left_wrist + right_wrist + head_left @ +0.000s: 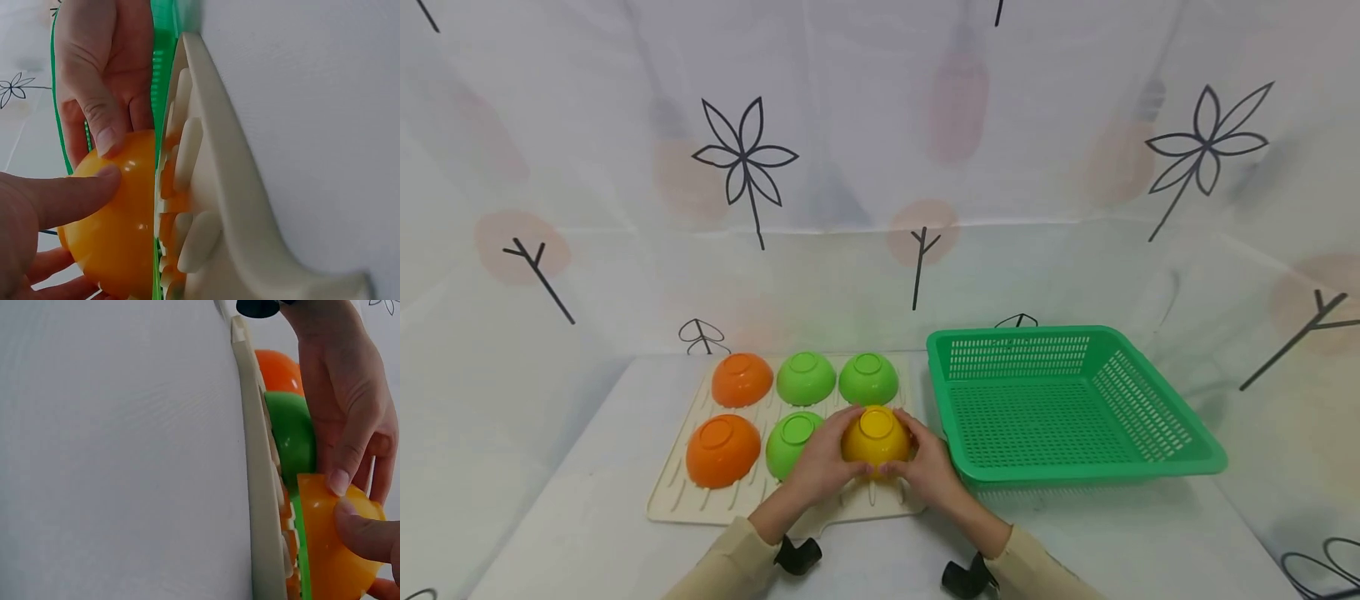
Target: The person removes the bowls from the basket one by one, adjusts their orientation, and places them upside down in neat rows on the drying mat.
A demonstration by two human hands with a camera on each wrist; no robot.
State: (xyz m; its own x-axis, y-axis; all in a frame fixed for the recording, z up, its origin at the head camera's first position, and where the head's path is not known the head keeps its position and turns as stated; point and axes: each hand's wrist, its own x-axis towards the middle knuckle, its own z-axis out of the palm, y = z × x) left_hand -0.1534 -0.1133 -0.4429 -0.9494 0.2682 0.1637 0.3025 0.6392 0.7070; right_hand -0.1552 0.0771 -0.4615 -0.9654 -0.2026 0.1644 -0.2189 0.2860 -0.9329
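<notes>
A yellow bowl [877, 438] is upside down at the front right of a cream drying rack [679, 506]. My left hand [824, 463] grips its left side, and my right hand [931, 468] grips the right. Both thumbs press the near side of the bowl, their tips close together, as the left wrist view also shows on the bowl [119, 219]. The bowl's rim is right at the rack's ridges; whether it touches them I cannot tell. Beside my left hand, a green bowl [790, 442] sits inverted, partly hidden by that hand.
Two orange bowls, one behind [742, 380] and one in front [722, 451], stand inverted on the rack's left. Two more green bowls [806, 378] are in its back row. A green plastic basket [1090, 477] with slotted walls stands right of the rack, near my right hand.
</notes>
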